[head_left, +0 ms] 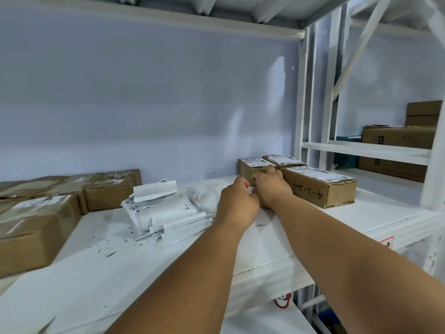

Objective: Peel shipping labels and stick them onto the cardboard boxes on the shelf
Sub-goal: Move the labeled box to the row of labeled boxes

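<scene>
Three small cardboard boxes with white shipping labels on top stand together at the back right of the white shelf point(277, 237): a rear left box point(248, 168), a rear right box point(281, 160) and a longer front box point(320, 189) with handwriting on its side. My right hand point(272, 188) rests against the rear left box, its fingertips on the box's top front edge. My left hand point(237, 203) hovers just left of it with the fingers curled away from the camera; whether it holds anything is hidden. A pile of white label sheets point(163, 209) lies mid-shelf.
Several brown boxes point(110, 189) without fresh labels line the shelf's left side, the nearest point(33, 227) taped. Crumpled backing paper point(203, 196) lies behind the pile. A white upright post point(302, 97) bounds the bay; the neighbouring rack holds larger cartons point(397, 138).
</scene>
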Action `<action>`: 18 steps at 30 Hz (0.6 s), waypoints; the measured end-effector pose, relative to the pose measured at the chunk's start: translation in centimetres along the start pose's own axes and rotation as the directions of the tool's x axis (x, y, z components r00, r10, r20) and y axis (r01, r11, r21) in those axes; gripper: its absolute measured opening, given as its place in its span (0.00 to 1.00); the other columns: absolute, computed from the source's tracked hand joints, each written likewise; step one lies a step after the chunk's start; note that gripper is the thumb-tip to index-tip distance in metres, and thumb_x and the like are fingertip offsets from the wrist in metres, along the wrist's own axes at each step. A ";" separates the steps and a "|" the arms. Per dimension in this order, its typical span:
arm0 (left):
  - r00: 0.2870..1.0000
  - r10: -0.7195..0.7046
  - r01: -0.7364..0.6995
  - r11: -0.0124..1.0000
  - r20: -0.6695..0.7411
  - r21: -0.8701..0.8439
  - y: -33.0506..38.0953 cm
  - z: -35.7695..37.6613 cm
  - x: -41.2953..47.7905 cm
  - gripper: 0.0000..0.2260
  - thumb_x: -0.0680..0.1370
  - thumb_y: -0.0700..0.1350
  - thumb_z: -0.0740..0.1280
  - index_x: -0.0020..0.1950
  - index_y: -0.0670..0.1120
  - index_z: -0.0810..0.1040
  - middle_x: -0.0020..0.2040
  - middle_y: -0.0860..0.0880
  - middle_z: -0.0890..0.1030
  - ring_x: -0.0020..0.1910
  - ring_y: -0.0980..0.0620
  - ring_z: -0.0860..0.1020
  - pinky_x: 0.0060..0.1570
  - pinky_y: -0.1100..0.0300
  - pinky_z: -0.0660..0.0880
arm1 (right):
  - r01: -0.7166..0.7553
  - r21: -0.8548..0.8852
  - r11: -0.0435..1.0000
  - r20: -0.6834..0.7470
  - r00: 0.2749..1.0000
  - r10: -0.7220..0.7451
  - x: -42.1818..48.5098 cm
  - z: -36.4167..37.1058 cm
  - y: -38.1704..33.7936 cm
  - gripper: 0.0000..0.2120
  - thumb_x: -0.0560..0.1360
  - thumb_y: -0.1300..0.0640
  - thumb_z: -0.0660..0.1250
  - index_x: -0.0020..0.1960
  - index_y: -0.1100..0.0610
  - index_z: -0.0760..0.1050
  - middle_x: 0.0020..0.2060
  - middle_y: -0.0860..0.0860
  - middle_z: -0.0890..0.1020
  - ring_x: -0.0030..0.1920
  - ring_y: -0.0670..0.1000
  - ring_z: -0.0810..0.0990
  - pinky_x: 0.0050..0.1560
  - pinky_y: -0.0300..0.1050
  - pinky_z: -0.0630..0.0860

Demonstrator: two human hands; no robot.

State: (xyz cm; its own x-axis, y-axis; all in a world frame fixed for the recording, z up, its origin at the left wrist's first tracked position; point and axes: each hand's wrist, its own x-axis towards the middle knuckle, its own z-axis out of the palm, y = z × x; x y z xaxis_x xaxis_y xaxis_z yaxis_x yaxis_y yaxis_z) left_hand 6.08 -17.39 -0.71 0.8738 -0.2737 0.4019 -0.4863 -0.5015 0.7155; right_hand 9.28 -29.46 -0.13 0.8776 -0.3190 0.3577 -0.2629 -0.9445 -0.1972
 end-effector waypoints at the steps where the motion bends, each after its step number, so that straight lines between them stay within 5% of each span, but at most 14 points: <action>1: 1.000 0.001 -0.001 1.000 -0.002 -0.005 0.0 0.0 0.0 0.14 0.75 0.39 0.60 0.61 0.44 0.73 0.57 0.43 0.79 0.55 0.43 0.76 0.55 0.54 0.73 | -0.025 -0.019 0.999 -0.020 0.999 0.025 -0.3 -0.2 -0.1 0.18 0.74 0.60 0.60 0.63 0.55 0.72 0.65 0.58 0.67 0.66 0.60 0.62 0.60 0.51 0.68; 6: 1.000 0.007 -0.007 1.000 -0.020 -0.008 0.3 -0.2 -0.1 0.12 0.76 0.39 0.59 0.57 0.44 0.75 0.55 0.44 0.80 0.54 0.45 0.76 0.53 0.56 0.73 | -0.097 -0.124 0.988 -0.042 0.995 0.093 -2.5 -1.4 0.2 0.14 0.74 0.59 0.59 0.58 0.58 0.74 0.55 0.57 0.78 0.60 0.58 0.72 0.51 0.47 0.67; 11: 0.999 0.046 -0.047 0.998 0.029 0.030 0.6 -0.5 -1.5 0.10 0.75 0.39 0.61 0.55 0.46 0.76 0.54 0.46 0.80 0.53 0.46 0.77 0.54 0.57 0.73 | -0.083 -0.057 0.995 0.122 0.988 0.089 -4.0 -1.3 2.0 0.18 0.76 0.55 0.56 0.64 0.56 0.71 0.60 0.58 0.76 0.64 0.59 0.68 0.59 0.49 0.69; 16: 0.994 0.088 -0.093 0.992 0.058 0.087 0.5 -0.5 -2.3 0.10 0.76 0.39 0.60 0.55 0.44 0.77 0.55 0.46 0.80 0.54 0.47 0.76 0.54 0.59 0.72 | -0.087 0.013 0.996 0.162 0.983 0.084 -4.1 -1.2 2.7 0.19 0.79 0.51 0.53 0.68 0.55 0.68 0.65 0.57 0.73 0.69 0.56 0.65 0.70 0.47 0.56; 18: 0.995 0.082 -0.087 0.992 0.052 0.094 0.5 -0.5 -2.2 0.10 0.77 0.39 0.60 0.55 0.44 0.77 0.55 0.46 0.80 0.54 0.47 0.76 0.54 0.59 0.72 | -0.107 0.064 0.992 0.153 0.984 0.096 -4.0 -1.0 2.8 0.20 0.78 0.52 0.54 0.68 0.55 0.68 0.66 0.57 0.72 0.69 0.57 0.64 0.69 0.49 0.61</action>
State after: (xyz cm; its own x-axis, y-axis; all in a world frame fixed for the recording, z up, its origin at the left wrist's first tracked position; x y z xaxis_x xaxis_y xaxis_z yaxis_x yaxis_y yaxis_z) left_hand 3.86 -16.60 -0.94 0.8301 -0.3563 0.4290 -0.5574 -0.5510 0.6210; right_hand 4.60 -30.89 -1.23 0.8993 -0.3923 0.1934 -0.3289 -0.8980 -0.2921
